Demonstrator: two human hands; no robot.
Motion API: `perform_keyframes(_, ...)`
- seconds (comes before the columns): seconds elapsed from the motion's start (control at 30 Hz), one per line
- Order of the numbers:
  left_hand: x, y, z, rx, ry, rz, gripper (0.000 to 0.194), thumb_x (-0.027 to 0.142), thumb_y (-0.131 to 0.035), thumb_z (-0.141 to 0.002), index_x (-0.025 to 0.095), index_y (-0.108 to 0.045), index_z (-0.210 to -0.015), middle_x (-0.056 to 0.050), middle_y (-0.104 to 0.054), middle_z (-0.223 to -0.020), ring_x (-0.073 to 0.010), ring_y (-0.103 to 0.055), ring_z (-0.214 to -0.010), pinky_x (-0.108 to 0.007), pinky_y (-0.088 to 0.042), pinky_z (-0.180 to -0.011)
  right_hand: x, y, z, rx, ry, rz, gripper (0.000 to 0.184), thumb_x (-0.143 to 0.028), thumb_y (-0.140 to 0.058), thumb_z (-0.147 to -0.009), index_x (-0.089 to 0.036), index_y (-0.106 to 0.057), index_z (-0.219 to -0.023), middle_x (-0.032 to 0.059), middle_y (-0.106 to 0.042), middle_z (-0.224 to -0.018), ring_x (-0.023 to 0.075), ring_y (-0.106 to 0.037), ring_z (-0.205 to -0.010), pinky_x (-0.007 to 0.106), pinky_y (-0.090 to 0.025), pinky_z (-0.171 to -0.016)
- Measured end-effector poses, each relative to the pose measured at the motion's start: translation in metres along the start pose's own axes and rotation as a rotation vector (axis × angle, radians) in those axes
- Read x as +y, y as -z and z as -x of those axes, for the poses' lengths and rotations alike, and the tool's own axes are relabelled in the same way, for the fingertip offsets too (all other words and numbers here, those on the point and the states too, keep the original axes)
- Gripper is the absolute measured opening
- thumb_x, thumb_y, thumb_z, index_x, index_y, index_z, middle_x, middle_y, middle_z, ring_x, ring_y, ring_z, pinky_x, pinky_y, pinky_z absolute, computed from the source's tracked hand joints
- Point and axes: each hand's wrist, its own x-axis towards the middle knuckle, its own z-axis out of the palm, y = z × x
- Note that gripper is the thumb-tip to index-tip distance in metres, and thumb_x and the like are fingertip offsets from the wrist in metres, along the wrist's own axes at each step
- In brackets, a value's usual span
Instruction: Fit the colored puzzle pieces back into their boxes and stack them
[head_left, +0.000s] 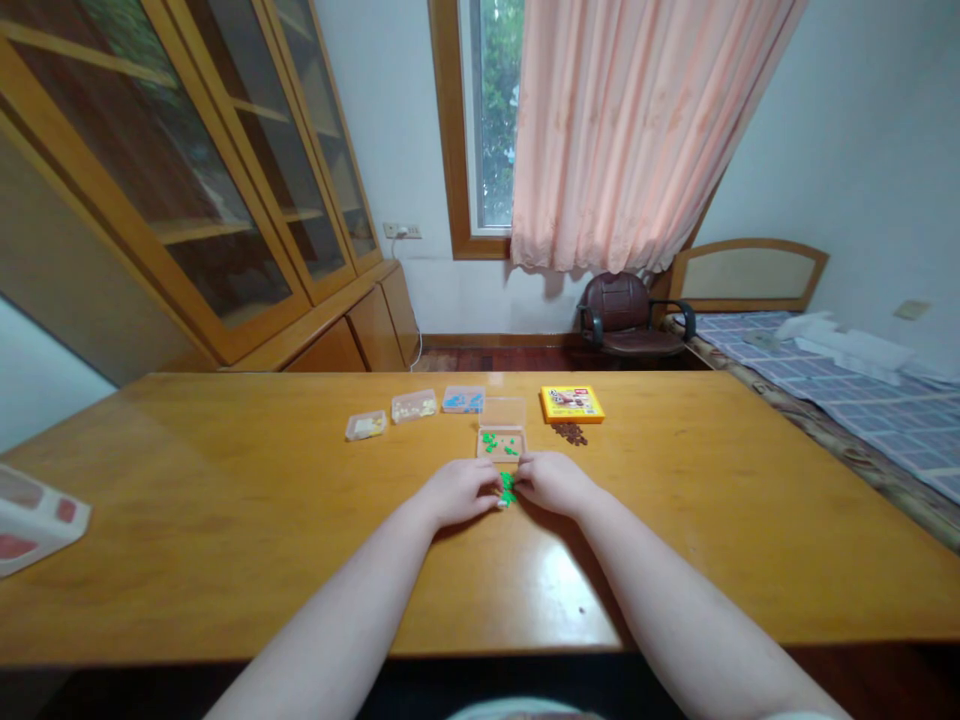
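Observation:
Both my hands meet at the middle of the wooden table (225, 500). My left hand (459, 492) and my right hand (553, 482) are closed, fingertips pinched together on a small cluster of green pieces (508, 491) held between them. Just beyond my fingers stands an open clear plastic box (501, 437) with more green pieces inside.
Three small clear boxes (366, 425), (413, 405), (463, 399) lie in a row behind to the left. A yellow box (571, 403) and a pile of brown pieces (570, 433) lie to the right. A white and red object (34, 515) sits at the left edge. A chair and a bed stand beyond.

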Motion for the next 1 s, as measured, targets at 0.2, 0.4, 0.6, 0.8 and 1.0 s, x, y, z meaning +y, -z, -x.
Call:
perform_keyframes(0.2, -0.002, -0.007, -0.004, -0.037, 0.044, -0.041, 0.012, 0.031, -0.059, -0.082, 0.022, -0.065, -0.086, -0.001, -0.064, -0.088, -0.0147, -0.058, -0.084, -0.022, -0.043, -0.074, 0.002, -0.002, 0.000, 0.009, -0.028, -0.007, 0.022, -0.022, -0.052, -0.083, -0.022, -0.073, -0.089, 0.0050, -0.068, -0.085, 0.0166, -0.061, -0.077, 0.024, -0.041, -0.068)
perform_keyframes(0.4, -0.005, -0.005, -0.003, -0.017, 0.037, -0.027, 0.012, 0.031, -0.058, -0.084, 0.021, -0.064, -0.084, -0.001, -0.064, -0.087, -0.0137, -0.058, -0.081, -0.022, -0.043, -0.072, 0.005, -0.001, 0.001, 0.041, -0.022, -0.084, 0.021, -0.024, -0.053, -0.084, -0.023, -0.073, -0.090, 0.0039, -0.068, -0.088, 0.0156, -0.061, -0.079, 0.023, -0.041, -0.069)
perform_keyframes(0.6, -0.015, -0.005, -0.009, 0.349, 0.247, -0.013, 0.018, 0.027, -0.052, -0.087, 0.020, -0.064, -0.099, -0.005, -0.063, -0.098, -0.0154, -0.058, -0.092, -0.026, -0.045, -0.084, 0.015, 0.011, 0.007, 0.089, -0.098, -0.141, 0.021, -0.024, -0.053, -0.084, -0.022, -0.073, -0.089, 0.0039, -0.067, -0.090, 0.0152, -0.061, -0.081, 0.023, -0.042, -0.071)
perform_keyframes(0.8, -0.019, -0.010, -0.008, 0.280, 0.277, -0.035, 0.023, 0.028, -0.050, -0.089, 0.024, -0.064, -0.106, -0.004, -0.062, -0.104, -0.0163, -0.058, -0.095, -0.027, -0.046, -0.084, 0.023, 0.010, 0.010, 0.031, -0.154, -0.152, 0.015, -0.027, -0.060, -0.079, -0.022, -0.073, -0.086, 0.0038, -0.068, -0.087, 0.0167, -0.060, -0.081, 0.024, -0.042, -0.071)
perform_keyframes(1.0, -0.010, -0.009, -0.005, 0.061, 0.068, -0.099, 0.021, 0.032, -0.052, -0.088, 0.027, -0.065, -0.103, -0.002, -0.061, -0.101, -0.0151, -0.058, -0.091, -0.024, -0.045, -0.080, 0.019, 0.003, 0.007, 0.031, -0.119, -0.169, 0.016, -0.027, -0.060, -0.080, -0.024, -0.072, -0.090, 0.0028, -0.067, -0.090, 0.0162, -0.060, -0.080, 0.024, -0.042, -0.071)
